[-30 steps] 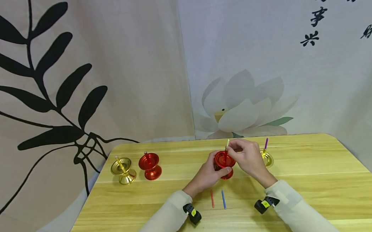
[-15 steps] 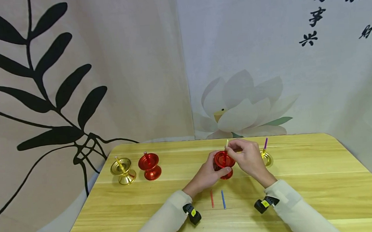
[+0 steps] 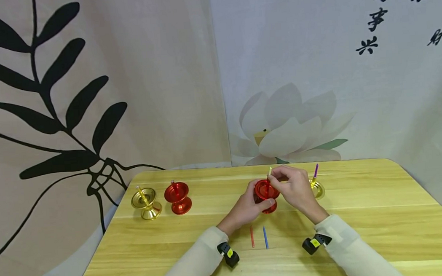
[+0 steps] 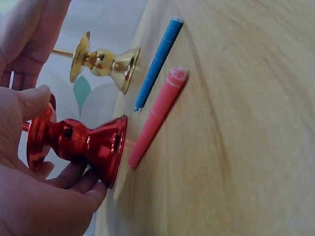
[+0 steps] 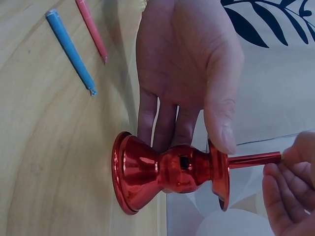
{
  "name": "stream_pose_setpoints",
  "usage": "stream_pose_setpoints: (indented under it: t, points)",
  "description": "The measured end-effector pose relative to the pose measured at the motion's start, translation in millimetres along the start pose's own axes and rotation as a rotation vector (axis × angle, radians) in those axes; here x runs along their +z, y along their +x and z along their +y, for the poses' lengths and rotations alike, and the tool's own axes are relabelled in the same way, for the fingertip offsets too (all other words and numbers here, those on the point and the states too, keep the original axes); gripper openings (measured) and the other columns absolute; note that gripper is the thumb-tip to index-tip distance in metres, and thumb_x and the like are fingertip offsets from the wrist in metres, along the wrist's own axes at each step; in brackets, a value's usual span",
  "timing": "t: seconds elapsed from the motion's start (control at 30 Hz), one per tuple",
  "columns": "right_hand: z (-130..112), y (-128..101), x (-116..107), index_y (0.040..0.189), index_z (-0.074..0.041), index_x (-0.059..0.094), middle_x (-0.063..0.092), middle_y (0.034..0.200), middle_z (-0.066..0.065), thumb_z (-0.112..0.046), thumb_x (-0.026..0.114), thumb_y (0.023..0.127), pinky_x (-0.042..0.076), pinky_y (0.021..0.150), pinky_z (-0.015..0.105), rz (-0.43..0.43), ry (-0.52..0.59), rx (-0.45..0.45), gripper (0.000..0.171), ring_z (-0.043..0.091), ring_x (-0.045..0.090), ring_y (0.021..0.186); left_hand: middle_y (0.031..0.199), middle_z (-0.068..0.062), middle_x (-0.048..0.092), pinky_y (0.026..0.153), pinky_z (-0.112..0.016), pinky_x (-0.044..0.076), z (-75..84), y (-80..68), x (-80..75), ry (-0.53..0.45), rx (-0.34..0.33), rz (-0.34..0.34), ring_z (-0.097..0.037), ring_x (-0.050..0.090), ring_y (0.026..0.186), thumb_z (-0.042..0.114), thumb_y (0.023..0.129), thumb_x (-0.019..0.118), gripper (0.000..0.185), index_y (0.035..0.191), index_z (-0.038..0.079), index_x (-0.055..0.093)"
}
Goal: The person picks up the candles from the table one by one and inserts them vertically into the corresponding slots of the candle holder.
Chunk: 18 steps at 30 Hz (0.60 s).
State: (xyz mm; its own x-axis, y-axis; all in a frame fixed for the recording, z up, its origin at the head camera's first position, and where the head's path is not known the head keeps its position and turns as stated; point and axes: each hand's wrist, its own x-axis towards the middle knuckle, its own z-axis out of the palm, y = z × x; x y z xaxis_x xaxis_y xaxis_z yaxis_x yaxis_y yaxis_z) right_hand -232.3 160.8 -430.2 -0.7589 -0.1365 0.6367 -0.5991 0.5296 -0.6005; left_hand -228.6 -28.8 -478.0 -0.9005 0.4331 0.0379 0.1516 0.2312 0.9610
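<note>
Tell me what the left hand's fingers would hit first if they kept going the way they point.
The left hand already cups the red candle holder, so that comes first; past it, probably the right hand, though depth is unclear.

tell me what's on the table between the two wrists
Two loose candles lie there side by side, apart: a red candle and a blue candle, just in front of the red holder. The head view shows it best.

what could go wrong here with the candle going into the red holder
The right hand pinches the thin candle near its top, so a sideways push might bend or snap it. The left hand only cradles the red holder, which might tip. The loose blue candle and red candle lie by the wrists and might get knocked away.
</note>
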Motion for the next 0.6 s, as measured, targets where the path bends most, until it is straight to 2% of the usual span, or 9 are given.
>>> stream_pose_setpoints:
  t: [0.37, 0.6]
  points:
    - [-1.2, -0.9, -1.4, 0.095, -0.007, 0.083, 0.080, 0.089, 0.002, 0.000, 0.082, 0.094, 0.060, 0.068, 0.022, -0.009, 0.028, 0.050, 0.007, 0.018, 0.076, 0.077, 0.150, -0.009, 0.060, 0.115, -0.047, 0.051, -0.5, 0.1, 0.3, -0.018, 0.008, -0.005, -0.026, 0.062, 0.136, 0.025, 0.108, 0.075, 0.069, 0.164, 0.011, 0.038]
    - [-0.1, -2.0, -0.3, 0.098, -0.007, 0.084, 0.080, 0.094, 0.004, -0.001, 0.082, 0.095, 0.059, 0.068, 0.022, -0.023, 0.053, 0.100, 0.007, 0.018, 0.076, 0.079, 0.150, -0.008, 0.060, 0.115, -0.047, 0.052, 0.8, -0.6, -0.3, -0.013, 0.007, -0.008, -0.025, 0.062, 0.136, 0.026, 0.108, 0.075, 0.069, 0.164, 0.011, 0.038]
